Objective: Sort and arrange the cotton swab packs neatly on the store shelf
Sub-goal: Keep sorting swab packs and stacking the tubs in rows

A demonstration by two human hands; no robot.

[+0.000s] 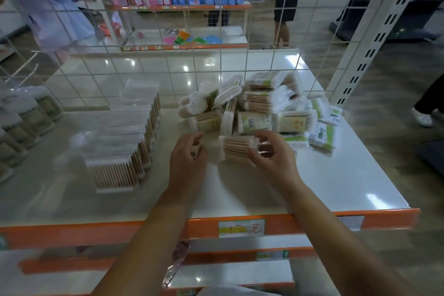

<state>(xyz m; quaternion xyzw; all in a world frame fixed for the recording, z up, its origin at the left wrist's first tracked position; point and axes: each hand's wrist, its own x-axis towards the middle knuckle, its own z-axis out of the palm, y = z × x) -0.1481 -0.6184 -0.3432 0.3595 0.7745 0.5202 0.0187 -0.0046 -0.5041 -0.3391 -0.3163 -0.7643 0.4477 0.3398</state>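
Observation:
A loose heap of cotton swab packs (262, 106) lies at the back right of the white shelf (336, 175). A neat row of upright packs (129, 142) stands to the left. My right hand (271, 154) grips one clear pack of wooden-stick swabs (236, 148) just in front of the heap, fingers curled round its right end. My left hand (188, 156) hovers beside the pack's left end with fingers loosely curled; it holds nothing that I can see.
A wire grid panel (168, 60) backs the shelf. Round swab tubs (26, 118) stand at the far left. Flat green-printed packs (324, 132) lie right of the heap. An orange price rail (240, 226) runs along the front edge. People stand in the aisle beyond.

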